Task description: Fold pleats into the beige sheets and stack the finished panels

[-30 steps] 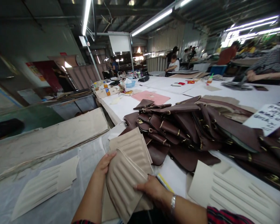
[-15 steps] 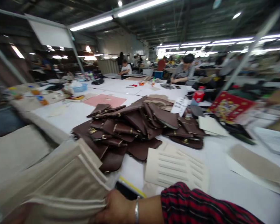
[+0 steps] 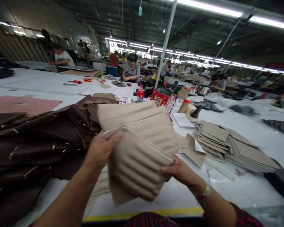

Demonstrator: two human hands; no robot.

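Note:
Both my hands hold a beige ribbed lining piece (image 3: 137,164) up over the table, and its folded layers bear raised parallel ridges. At its left edge, my left hand (image 3: 100,149) is closed, thumb on the front and fingers hidden behind. My right hand (image 3: 180,170), with a silver bracelet at the wrist, pinches the lower right edge. To the left lies a heap of dark brown leather bag pieces (image 3: 44,148) with brass-coloured fittings. Under the held piece, partly covered, another pale ribbed piece (image 3: 101,183) rests on the white table (image 3: 180,197).
Stacked beige panels (image 3: 217,138) lie at the right, near a curled beige piece (image 3: 194,151). Behind stand a red-capped bottle (image 3: 140,93), a red patterned bag (image 3: 159,98) and a white pad (image 3: 183,120). A pink sheet (image 3: 21,105) lies far left. Other people sit at tables beyond.
My view has swung to the right. The beige lining piece has moved from the lower left to the middle, raised in both hands. My left hand now shows plainly.

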